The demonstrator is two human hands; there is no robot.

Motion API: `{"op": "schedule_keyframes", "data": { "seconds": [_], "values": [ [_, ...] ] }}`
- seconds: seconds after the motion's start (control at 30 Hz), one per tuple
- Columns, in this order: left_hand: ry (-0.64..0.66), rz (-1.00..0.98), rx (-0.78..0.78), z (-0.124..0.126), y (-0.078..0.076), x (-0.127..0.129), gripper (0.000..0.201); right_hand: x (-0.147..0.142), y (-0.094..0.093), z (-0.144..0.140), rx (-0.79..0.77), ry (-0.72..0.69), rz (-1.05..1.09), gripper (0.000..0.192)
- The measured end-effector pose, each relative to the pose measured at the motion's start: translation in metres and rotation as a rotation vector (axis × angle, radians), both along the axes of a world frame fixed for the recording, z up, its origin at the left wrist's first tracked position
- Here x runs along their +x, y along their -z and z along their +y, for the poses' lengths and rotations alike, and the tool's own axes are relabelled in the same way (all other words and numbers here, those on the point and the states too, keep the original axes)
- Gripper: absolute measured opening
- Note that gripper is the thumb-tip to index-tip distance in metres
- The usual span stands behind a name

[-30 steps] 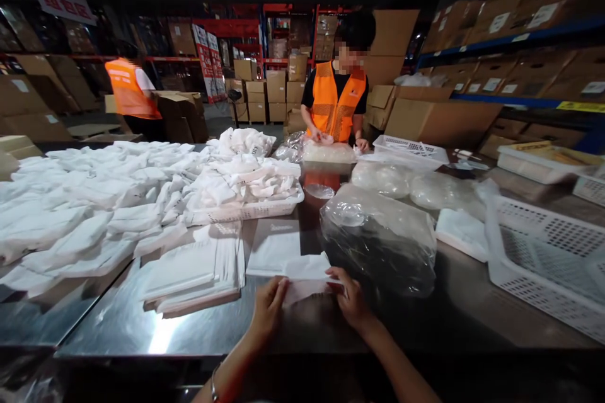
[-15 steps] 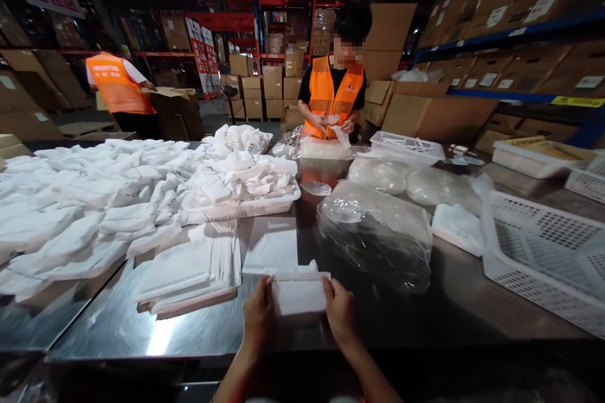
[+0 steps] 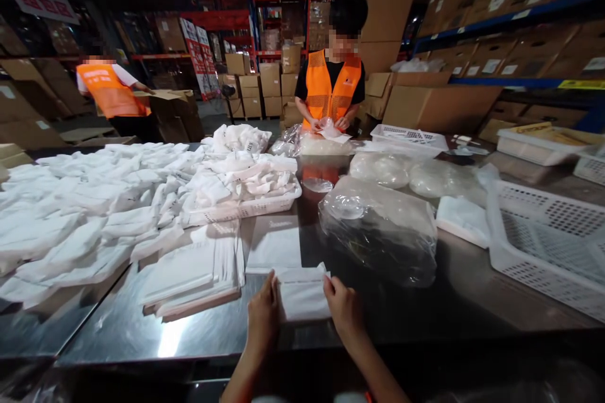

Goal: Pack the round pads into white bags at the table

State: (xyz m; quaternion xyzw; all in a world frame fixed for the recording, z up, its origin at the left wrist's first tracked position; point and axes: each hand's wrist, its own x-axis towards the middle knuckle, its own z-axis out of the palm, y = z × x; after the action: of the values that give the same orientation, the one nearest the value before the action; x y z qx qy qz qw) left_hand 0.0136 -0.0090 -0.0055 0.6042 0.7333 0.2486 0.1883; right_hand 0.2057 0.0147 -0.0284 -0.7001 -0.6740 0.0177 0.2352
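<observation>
At left in the frame, a heap of white packets is covering the metal table. A stack of flat white bags is lying at lower left. At lower centre, the left hand is gripping the left edge of a small white bag, while the right hand is pinching its right edge. Right of centre, a clear plastic bag is resting; at far right, a white basket is standing.
</observation>
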Motion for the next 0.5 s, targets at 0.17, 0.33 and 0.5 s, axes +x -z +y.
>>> {"op": "schedule_keyframes", "data": {
  "seconds": [0.17,0.33,0.5],
  "values": [
    [-0.020,0.162,-0.054,0.005,-0.030,-0.007,0.039,0.000,-0.002,0.006,-0.028,-0.002,-0.050,0.036],
    [0.143,0.348,0.221,0.005,-0.038,0.004,0.055,-0.006,-0.016,0.001,0.020,0.011,-0.097,0.034],
    [0.683,0.360,0.318,0.023,0.000,0.025,0.047,-0.027,-0.016,-0.002,0.219,-0.448,-0.133,0.056]
  ]
}}
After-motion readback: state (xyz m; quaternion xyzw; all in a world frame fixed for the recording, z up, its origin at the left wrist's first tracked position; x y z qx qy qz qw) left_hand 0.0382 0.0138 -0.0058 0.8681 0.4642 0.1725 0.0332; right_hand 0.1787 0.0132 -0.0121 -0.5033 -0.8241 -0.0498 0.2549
